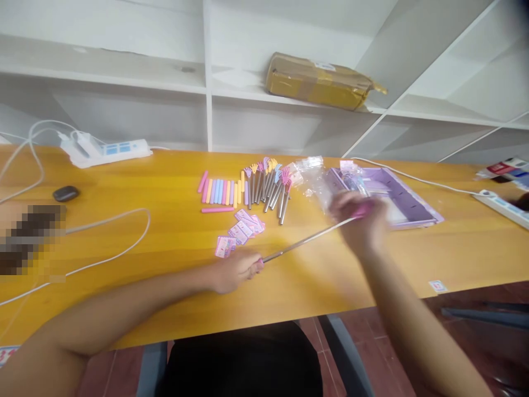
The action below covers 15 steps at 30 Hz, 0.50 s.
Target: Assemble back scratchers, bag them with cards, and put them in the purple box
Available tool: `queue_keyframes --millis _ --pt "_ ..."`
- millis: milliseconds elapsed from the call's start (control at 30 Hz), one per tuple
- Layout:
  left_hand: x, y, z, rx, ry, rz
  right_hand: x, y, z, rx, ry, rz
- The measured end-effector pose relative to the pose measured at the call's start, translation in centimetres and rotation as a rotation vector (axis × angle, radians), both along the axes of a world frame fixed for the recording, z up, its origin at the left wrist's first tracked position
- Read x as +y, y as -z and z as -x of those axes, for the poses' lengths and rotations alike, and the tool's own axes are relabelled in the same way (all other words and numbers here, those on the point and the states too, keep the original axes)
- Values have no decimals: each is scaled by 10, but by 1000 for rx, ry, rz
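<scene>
Between my two hands stretches a telescopic back scratcher (306, 241), its metal rod drawn out long and slanting up to the right. My left hand (237, 271) is closed round its pinkish lower end. At the upper end, my right hand (363, 218) grips a pink part, blurred by motion. Beyond them lies a bunch of short back scratchers (268, 184) with coloured hand-shaped heads and metal rods. To their left are pastel handle tubes (223, 192) in a row, with one pink tube (217, 210) lying crosswise. Small printed cards (241, 231) lie just above my left hand.
A purple tray (413, 207) and clear plastic bags (316, 176) lie behind my right hand. Power strips (111, 151) with white cables sit at both sides. A black case (66, 193) is at left. A taped parcel (322, 80) rests on the white shelf.
</scene>
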<state>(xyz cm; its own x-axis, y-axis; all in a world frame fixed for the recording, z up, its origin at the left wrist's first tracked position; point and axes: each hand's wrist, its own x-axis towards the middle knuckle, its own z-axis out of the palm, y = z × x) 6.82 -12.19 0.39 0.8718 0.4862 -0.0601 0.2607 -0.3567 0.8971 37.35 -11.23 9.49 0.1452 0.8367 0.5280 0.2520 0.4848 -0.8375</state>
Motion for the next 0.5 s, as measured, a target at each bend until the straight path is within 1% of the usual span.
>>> queue_keyframes --millis 67,100,133,167,200,267,333,433,500 --pt "-1 0 2 -32 -43 57 -1 38 62 52 -118 69" --pt "-2 0 4 -43 -47 80 -4 53 88 164 -206 155" --pt "-2 0 6 -51 -47 97 -7 66 108 289 -251 193" --pt "-2 1 7 -55 -45 110 -10 74 122 343 -292 205" --pt "-2 1 8 -55 -43 120 -12 80 129 401 -318 211" --pt "0 2 9 -48 -36 167 -11 86 130 458 -333 202" --pt "3 3 8 -35 -35 254 -7 89 121 482 -309 218" --pt "7 1 6 -31 -52 387 -1 92 111 470 -278 274" --pt "8 -1 6 -29 -44 433 0 93 110 467 -298 295"
